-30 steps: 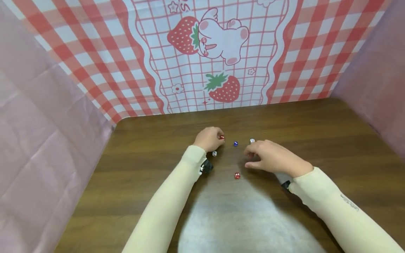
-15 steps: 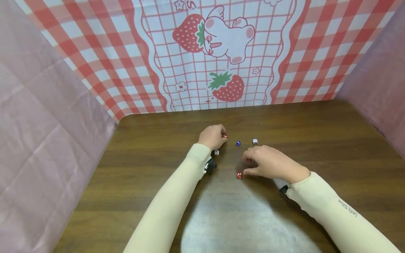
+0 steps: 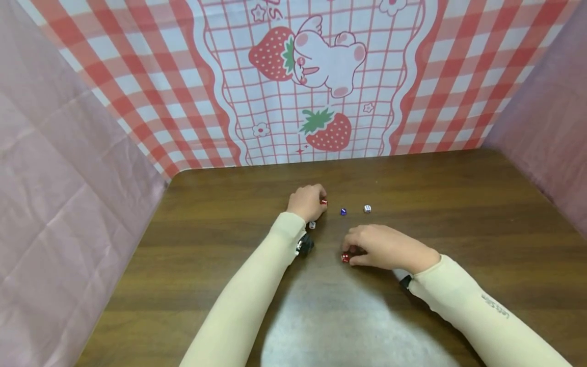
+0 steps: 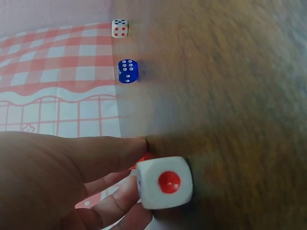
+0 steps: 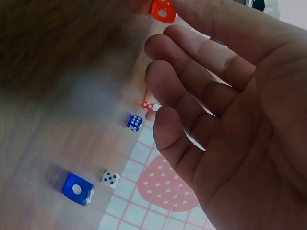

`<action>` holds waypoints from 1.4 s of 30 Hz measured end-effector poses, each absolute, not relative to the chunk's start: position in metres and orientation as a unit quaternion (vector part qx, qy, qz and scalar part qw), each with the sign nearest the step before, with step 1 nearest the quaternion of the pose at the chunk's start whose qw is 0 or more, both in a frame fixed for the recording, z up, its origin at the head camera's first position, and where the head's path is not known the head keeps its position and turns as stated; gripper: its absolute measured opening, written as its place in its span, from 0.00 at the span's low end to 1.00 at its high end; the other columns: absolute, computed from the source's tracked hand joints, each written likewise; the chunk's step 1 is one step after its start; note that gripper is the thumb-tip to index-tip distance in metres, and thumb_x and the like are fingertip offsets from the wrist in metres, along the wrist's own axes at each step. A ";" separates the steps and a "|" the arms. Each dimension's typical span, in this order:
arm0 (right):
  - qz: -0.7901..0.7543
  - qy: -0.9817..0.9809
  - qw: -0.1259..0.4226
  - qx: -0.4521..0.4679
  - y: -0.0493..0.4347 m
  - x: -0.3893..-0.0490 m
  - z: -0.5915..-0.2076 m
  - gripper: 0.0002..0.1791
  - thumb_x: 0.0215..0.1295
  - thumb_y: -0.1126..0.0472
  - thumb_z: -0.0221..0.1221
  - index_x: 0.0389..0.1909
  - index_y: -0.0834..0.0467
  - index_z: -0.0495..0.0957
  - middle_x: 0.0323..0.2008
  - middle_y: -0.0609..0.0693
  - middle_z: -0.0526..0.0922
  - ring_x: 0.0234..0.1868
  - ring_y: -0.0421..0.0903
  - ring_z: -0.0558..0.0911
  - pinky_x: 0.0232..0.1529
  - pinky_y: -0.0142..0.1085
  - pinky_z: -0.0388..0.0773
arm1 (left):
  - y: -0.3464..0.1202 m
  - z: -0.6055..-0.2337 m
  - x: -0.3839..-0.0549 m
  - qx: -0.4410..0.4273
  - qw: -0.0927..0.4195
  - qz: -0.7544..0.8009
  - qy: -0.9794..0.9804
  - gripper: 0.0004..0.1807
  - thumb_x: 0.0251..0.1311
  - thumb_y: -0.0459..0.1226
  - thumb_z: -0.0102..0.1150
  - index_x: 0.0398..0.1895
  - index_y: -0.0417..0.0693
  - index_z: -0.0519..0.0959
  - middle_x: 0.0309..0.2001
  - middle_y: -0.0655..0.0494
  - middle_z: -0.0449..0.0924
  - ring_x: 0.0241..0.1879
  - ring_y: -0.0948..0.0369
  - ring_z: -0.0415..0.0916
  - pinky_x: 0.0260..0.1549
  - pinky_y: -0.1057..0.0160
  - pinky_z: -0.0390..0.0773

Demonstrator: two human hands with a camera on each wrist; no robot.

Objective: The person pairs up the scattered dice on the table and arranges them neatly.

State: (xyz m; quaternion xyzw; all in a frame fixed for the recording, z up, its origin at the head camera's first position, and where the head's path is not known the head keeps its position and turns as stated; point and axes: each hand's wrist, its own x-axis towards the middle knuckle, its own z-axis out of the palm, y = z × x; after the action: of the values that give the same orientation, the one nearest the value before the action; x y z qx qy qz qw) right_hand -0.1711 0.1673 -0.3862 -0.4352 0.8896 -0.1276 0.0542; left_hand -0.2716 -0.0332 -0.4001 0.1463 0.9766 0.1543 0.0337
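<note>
My left hand [image 3: 306,203] pinches a red die [image 3: 324,203] between thumb and fingers; in the left wrist view the thumb and the nearer die mostly cover it. Beside that wrist lies a white die [image 4: 165,183] showing one red pip. My right hand [image 3: 384,247] is at a second red die [image 3: 345,258] nearer to me. Its fingers are loosely curved, with thumb and index tip right by this die, which tops the right wrist view [image 5: 163,11]. A blue die [image 5: 77,189] with one pip lies near the right hand and is hidden in the head view.
Farther back on the brown wooden table [image 3: 197,244] lie a blue die [image 3: 343,211] and a white die [image 3: 367,208]. A red checked strawberry cloth [image 3: 160,76] hangs behind the table, with pink cloth [image 3: 69,178] at both sides.
The right hand has moved left and toward me, from near the back white die to the nearer red die. My left hand keeps its pinch on its die in the same place.
</note>
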 end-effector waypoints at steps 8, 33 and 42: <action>-0.125 0.891 0.047 -0.435 0.163 -0.168 -0.389 0.06 0.64 0.56 0.72 0.36 0.49 0.83 0.33 0.39 0.79 0.35 0.35 0.76 0.37 0.37 0.78 | -0.032 -0.399 -0.270 0.138 0.036 0.163 0.976 0.17 0.68 0.46 0.67 0.55 0.51 0.81 0.54 0.53 0.84 0.55 0.50 0.80 0.56 0.48 0.77; -0.133 0.888 0.039 -0.439 0.163 -0.166 -0.391 0.06 0.65 0.57 0.71 0.34 0.47 0.82 0.31 0.37 0.77 0.32 0.34 0.74 0.34 0.34 0.76 | -0.031 -0.401 -0.268 0.132 0.037 0.156 0.978 0.12 0.69 0.45 0.65 0.50 0.51 0.82 0.49 0.54 0.85 0.51 0.52 0.82 0.51 0.51 0.80; -0.129 0.885 0.031 -0.446 0.162 -0.164 -0.388 0.06 0.65 0.58 0.71 0.32 0.47 0.82 0.30 0.36 0.77 0.31 0.32 0.73 0.33 0.34 0.76 | -0.030 -0.400 -0.268 0.133 0.027 0.148 0.980 0.07 0.68 0.45 0.67 0.38 0.54 0.83 0.44 0.57 0.86 0.46 0.53 0.82 0.47 0.52 0.80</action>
State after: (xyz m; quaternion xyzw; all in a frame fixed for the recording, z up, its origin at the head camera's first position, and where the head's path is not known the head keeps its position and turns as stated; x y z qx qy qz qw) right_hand -0.1640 0.1617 -0.3877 -0.4459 0.8852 -0.1289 0.0305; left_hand -0.2680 -0.0302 -0.3999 0.1331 0.9796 0.1482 0.0274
